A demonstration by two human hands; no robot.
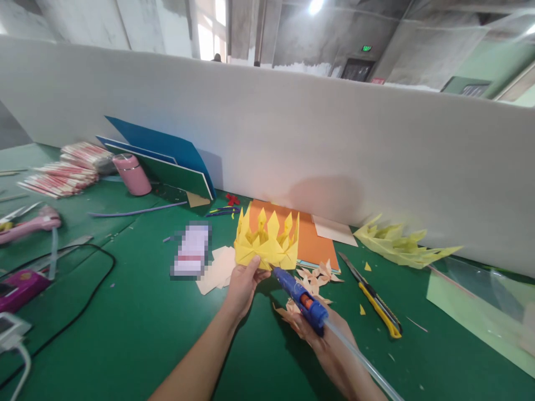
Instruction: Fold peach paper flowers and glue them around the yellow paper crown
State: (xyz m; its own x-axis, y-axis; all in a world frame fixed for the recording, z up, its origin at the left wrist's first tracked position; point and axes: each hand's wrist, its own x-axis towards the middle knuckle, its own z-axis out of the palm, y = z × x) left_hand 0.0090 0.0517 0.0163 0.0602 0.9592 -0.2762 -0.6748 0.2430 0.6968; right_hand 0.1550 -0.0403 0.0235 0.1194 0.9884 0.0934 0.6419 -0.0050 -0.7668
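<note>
My left hand (243,287) pinches the lower edge of a yellow folded-paper crown (267,239) and holds it upright over the green table (137,328). My right hand (311,329) grips a blue glue gun (301,295) with a clear glue stick trailing back from it. The gun's nozzle points at the crown's bottom edge, close to my left thumb. Small peach paper pieces (313,275) lie under and behind the gun.
An orange sheet (313,239) lies behind the crown. A yellow utility knife (376,301) lies to the right, more yellow folded paper (397,242) beyond it. A white partition (334,145) backs the table. At left are a pink cup (131,174), blue boards (167,147), a black cable (83,301) and a pink glue gun (29,225).
</note>
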